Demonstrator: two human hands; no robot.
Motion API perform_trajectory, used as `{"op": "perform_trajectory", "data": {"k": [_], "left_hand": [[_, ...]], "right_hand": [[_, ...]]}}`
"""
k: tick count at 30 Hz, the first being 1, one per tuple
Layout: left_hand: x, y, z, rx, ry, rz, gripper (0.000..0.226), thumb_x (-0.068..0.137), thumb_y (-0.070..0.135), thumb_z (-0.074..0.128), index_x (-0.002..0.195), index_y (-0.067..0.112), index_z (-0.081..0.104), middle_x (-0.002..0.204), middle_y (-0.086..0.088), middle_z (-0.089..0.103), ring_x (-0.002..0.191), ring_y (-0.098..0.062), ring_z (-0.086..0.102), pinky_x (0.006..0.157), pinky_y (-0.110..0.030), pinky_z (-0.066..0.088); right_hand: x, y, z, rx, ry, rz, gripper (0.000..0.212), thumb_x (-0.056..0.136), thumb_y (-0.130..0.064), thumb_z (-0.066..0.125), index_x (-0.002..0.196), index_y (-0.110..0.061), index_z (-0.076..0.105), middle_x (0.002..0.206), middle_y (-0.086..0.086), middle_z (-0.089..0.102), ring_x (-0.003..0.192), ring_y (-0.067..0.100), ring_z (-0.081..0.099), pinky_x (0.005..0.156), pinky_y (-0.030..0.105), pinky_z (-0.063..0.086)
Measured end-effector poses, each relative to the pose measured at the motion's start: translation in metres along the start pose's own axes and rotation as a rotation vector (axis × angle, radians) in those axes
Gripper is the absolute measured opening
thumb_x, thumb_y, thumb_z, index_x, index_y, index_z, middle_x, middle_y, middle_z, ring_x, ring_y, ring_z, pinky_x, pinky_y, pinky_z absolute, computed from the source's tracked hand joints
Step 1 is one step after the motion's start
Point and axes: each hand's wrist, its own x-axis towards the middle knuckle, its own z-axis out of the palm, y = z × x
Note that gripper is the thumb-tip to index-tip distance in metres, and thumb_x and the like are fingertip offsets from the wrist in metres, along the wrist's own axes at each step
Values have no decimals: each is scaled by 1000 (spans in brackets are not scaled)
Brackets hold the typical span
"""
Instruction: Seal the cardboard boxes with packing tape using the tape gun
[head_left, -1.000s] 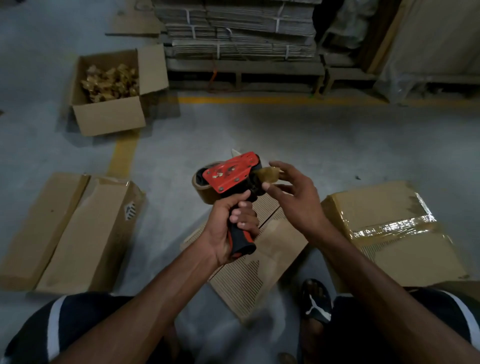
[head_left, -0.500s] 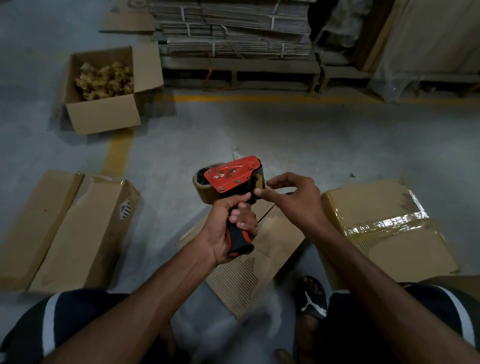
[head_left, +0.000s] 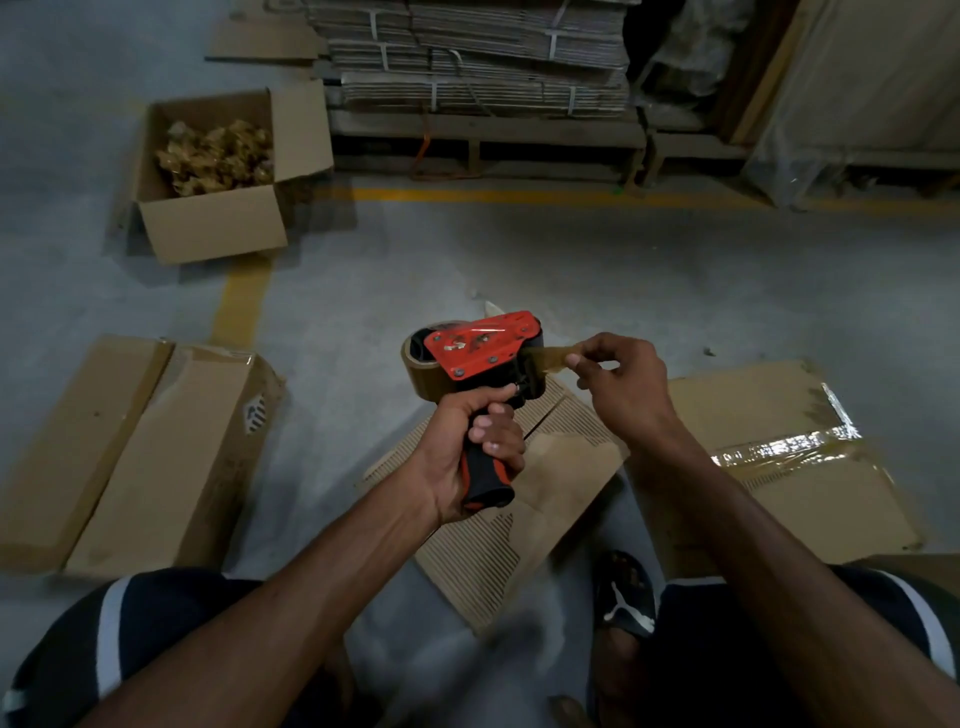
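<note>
Tape end (head_left: 551, 357) now farther out of tape gun (head_left: 480, 353) — right hand (head_left: 621, 384) grip pinching it.

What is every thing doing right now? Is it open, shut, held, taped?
tape gun: held up, handle gripped by left hand
tape end: pulled out a little, pinched by right hand
open box: flaps open, crumpled brown scraps inside
taped box: lying flat, shiny tape across it
flat boxes: lying flat on the floor
cardboard stack: flat, bundled with straps
</note>
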Motion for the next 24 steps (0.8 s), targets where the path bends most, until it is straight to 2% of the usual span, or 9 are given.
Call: {"op": "perform_trajectory", "data": {"k": [4, 8, 10, 12, 14, 17, 19, 21, 24], "left_hand": [[-3, 6, 5, 62, 42, 11, 29, 87, 19, 62, 66, 19, 41, 44, 10, 36, 32, -2, 36, 33, -18, 34], [-6, 10, 12, 166, 58, 12, 28, 84, 20, 64, 65, 19, 43, 44, 11, 36, 32, -2, 35, 33, -17, 32], [-7, 10, 14, 204, 63, 22, 28, 83, 20, 64, 64, 18, 43, 43, 10, 36, 31, -2, 35, 33, -17, 32], [-8, 10, 14, 207, 68, 37, 28, 82, 19, 63, 64, 18, 43, 43, 10, 36, 31, -2, 35, 32, -18, 31], [-9, 11, 13, 182, 75, 47, 28, 82, 19, 64, 65, 18, 42, 42, 10, 36, 31, -2, 34, 32, -18, 31], [-10, 12, 7, 135, 88, 64, 28, 83, 17, 63, 66, 19, 41, 43, 11, 36, 32, -2, 34, 33, -17, 32], [-10, 14, 4, 98, 88, 76, 28, 84, 16, 63, 66, 18, 42, 43, 11, 36, 32, -2, 34, 33, -17, 33], [-10, 16, 2, 64, 80, 86, 28, 84, 16, 62, 65, 18, 42, 43, 11, 36, 32, -2, 35, 33, -17, 33], [-9, 18, 2, 39, 75, 97, 28, 85, 16, 61, 65, 17, 42, 43, 11, 36, 31, -3, 35, 34, -16, 33]], "right_hand": [[11, -1, -12, -224, -139, -107, 11, 99, -27, 68, 88, -27, 68, 87, -9, 65, 81, 17, 66, 80, 45, 57], [16, -2, -18, -341, -146, -132, 16, 100, -32, 65, 84, -32, 63, 83, -11, 63, 75, 18, 62, 76, 49, 58], [16, -5, -22, -217, -177, -111, 11, 99, -24, 68, 88, -25, 68, 86, -5, 67, 76, 17, 63, 78, 43, 56], [14, -12, -31, -1, -304, 5, 7, 97, -10, 68, 102, -10, 72, 99, 11, 73, 86, 20, 66, 77, 33, 55], [13, -16, -41, 149, -448, 155, 18, 94, -2, 65, 109, -10, 71, 110, 14, 74, 97, 22, 71, 83, 41, 54], [16, -14, -47, 259, -422, 216, 20, 95, -9, 65, 113, -14, 70, 109, 4, 77, 104, 24, 73, 91, 52, 54], [15, -12, -41, 209, -276, 181, 15, 96, -21, 68, 110, -16, 70, 105, 0, 77, 101, 25, 72, 84, 44, 55], [9, -10, -28, 131, -207, 153, 13, 95, -26, 71, 102, -16, 72, 100, -1, 74, 94, 24, 70, 68, 31, 53], [-1, -6, -6, 37, -337, 172, 16, 91, -36, 75, 94, -20, 75, 97, -4, 74, 87, 19, 70, 59, 27, 47]]}}
